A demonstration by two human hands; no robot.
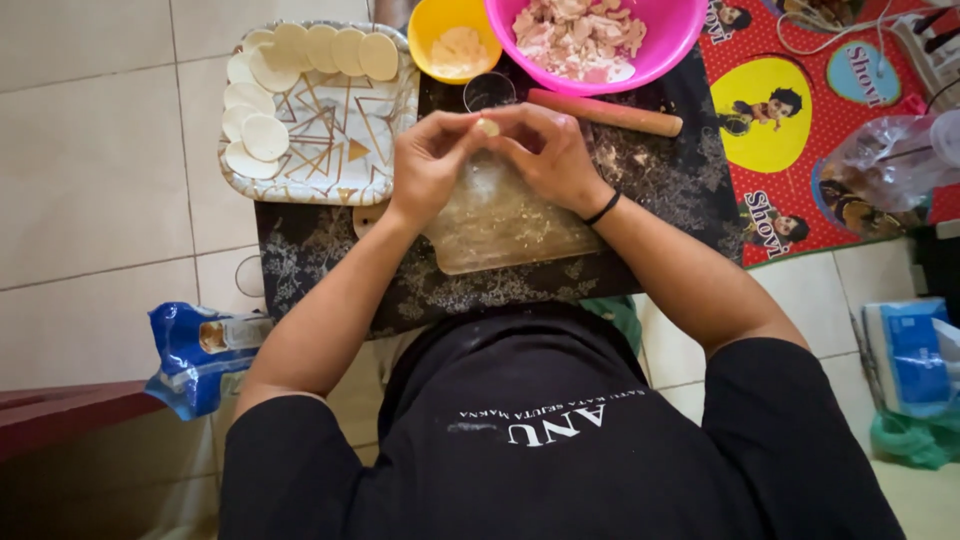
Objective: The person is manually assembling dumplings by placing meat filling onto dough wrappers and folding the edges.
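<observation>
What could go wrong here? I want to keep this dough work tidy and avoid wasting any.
1. The small dough piece is pinched only at the fingertips of the left hand and right hand, so it might tear or drop onto the floured board.
2. The dough rounds overlap along the tray's edge and may stick together.
3. The rolling pin lies loose beside the pink bowl and could roll.

Both hands, left (428,160) and right (545,152), pinch a small dough piece (488,127) above a clear board (500,225) on a dark mat (310,255), tray (345,150) of dough discs (265,137) left, pink bowl (660,45) and rolling pin (605,112) beyond.
</observation>
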